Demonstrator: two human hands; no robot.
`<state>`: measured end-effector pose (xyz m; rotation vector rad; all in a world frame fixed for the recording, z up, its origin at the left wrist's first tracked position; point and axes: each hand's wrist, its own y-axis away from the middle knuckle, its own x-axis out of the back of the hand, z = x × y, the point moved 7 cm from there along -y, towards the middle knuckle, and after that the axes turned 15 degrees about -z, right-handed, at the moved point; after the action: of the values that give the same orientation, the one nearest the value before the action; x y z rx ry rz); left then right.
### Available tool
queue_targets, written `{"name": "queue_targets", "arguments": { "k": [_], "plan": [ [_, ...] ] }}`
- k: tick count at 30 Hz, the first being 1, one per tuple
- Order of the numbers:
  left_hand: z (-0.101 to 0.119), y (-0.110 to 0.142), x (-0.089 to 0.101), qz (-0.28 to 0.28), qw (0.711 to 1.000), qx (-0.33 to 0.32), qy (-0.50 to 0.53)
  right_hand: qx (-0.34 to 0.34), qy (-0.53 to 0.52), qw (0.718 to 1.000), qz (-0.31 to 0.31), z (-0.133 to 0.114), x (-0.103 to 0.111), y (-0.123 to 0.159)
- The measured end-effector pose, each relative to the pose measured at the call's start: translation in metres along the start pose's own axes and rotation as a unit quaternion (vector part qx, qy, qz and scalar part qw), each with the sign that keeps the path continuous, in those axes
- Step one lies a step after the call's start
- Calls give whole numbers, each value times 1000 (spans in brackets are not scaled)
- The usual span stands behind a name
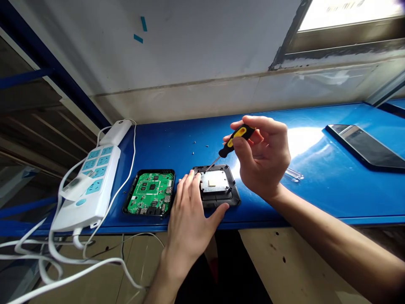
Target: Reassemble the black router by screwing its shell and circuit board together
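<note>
My right hand (265,156) is closed around a black and yellow screwdriver (237,139). Its thin shaft slants down to the left, and the tip meets the upper left corner of a metal plate (218,178). That plate, with a small pale pad (214,183) on it, sits inside a black plastic cover (232,198). With fingers along the cover's left edge and thumb at its front edge, my left hand (191,211) holds it against the table. Left of this hand lies the other black case half, with a green circuit board (152,192) inside.
Several tiny screws (207,146) lie behind the cover on the blue table (171,135). A white power strip (85,185) with loose cables (104,264) occupies the left end. To the right are a clear plastic piece (294,174) and a black phone (363,147). A wall (205,50) rises behind.
</note>
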<state>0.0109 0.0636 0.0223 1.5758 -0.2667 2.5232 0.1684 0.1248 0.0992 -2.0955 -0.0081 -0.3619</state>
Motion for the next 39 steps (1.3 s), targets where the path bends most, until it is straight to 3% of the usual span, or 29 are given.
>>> {"name": "queue_targets", "arguments": {
  "k": [9,14,20,29,34,39],
  "plan": [
    [5,-4,3,-22,1000,-1,-4,-23,28,998,61,12,11,-5],
    [33,-33,11,-67,996,-29,-56,-44,36,995,78,19,14,-3],
    [31,-63,9,-113,989,-33,-84,-80,28,992,89,25,22,-3],
    [20,-72,6,-101,991,-40,-81,-81,55,991,94,20,27,-6],
    [18,-81,15,-23,998,-27,-60,-58,47,993,90,19,25,-7],
    [20,-91,17,1,998,-47,-45,-50,39,995,81,20,23,-6]
  ]
}}
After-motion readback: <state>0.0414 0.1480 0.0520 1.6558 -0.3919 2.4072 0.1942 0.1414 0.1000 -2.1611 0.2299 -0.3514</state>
